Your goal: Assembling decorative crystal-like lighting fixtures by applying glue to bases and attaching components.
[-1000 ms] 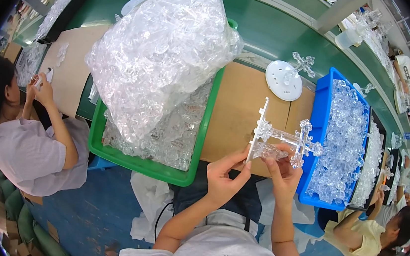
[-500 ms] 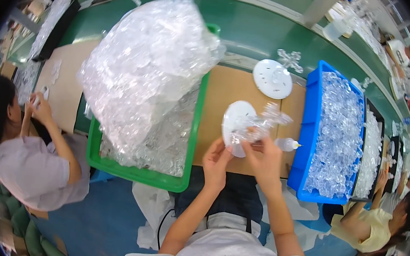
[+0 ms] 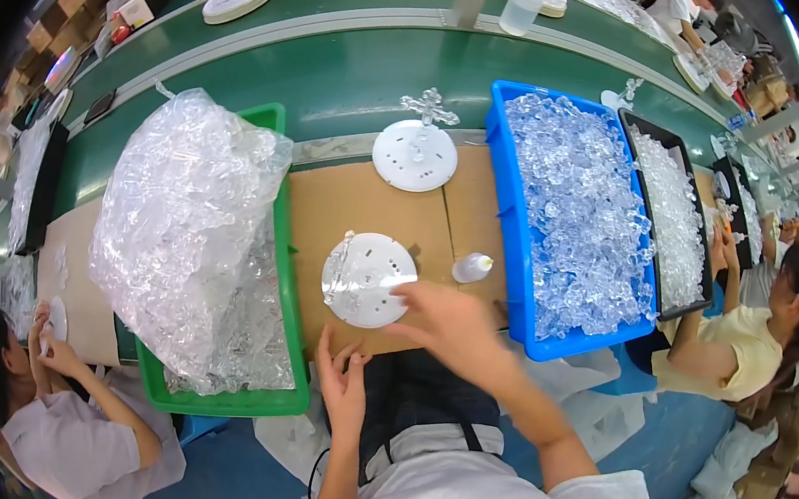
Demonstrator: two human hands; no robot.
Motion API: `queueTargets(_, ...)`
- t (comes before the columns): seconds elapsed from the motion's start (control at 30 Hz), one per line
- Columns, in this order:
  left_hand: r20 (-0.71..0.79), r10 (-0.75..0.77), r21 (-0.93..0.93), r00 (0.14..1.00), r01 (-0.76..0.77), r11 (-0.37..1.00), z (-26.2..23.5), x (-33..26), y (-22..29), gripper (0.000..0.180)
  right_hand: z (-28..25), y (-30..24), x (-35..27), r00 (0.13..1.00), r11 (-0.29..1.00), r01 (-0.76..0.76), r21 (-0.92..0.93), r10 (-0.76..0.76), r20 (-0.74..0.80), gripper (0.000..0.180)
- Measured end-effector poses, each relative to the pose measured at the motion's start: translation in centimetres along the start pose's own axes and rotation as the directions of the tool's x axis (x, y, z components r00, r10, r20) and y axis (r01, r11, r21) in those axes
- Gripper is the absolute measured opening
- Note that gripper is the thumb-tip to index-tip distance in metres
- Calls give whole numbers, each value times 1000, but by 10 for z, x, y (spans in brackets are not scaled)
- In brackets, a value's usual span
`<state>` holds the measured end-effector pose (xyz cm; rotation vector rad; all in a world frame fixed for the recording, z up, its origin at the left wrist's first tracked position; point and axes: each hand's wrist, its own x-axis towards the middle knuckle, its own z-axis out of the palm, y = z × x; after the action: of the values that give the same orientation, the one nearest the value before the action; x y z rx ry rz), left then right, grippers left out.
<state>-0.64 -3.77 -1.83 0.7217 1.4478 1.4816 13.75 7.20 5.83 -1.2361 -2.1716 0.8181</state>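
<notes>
On the cardboard in front of me lies a round white disc (image 3: 370, 295) with small dark slots. A clear plastic piece (image 3: 344, 255) rests along its left side. My right hand (image 3: 455, 325), smeared by motion, is at the disc's right edge; its thumb and fingers look apart, with nothing visible between them. Below the disc, at the cardboard's near edge, my left hand (image 3: 343, 380) is open and holds nothing. A small squeeze bottle (image 3: 472, 268) lies just beyond my right hand. Farther back, a second white disc (image 3: 398, 167) bears an upright clear cross-shaped piece (image 3: 429, 107).
Left stands a green crate (image 3: 291, 336) under a large clear bag (image 3: 183, 227) of plastic parts. A blue crate (image 3: 495, 123) heaped with clear pieces and a black tray (image 3: 670, 312) stand right. Co-workers sit on both sides, in grey (image 3: 87, 441) and yellow (image 3: 734, 353).
The white disc and the clear piece, both held up before, are now down on the cardboard. Both hands have let go. My view has shifted, so the crates appear farther left.
</notes>
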Motion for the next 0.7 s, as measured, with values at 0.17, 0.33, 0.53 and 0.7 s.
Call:
queueTargets(0.17,-1,77,82,997,-76,994,-5,-10,9,32,-138,51,-22,988,758,-150,-635,96,-118,29)
queueTargets(0.33,93,154,80,984,-161,984,8,-16,23,23,-157,101,-35,961,726,-215,-653,277,-8,30)
queueTargets(0.53,243,28,-22,970,-24,999,24,-20,34,20,-140,63,-40,878,934,-229,275,320,-357,23)
queueTargets(0.7,341,185,-91,922,-164,982,71,-20,56,50,-40,6,-54,855,608,-167,776,481,-193,22)
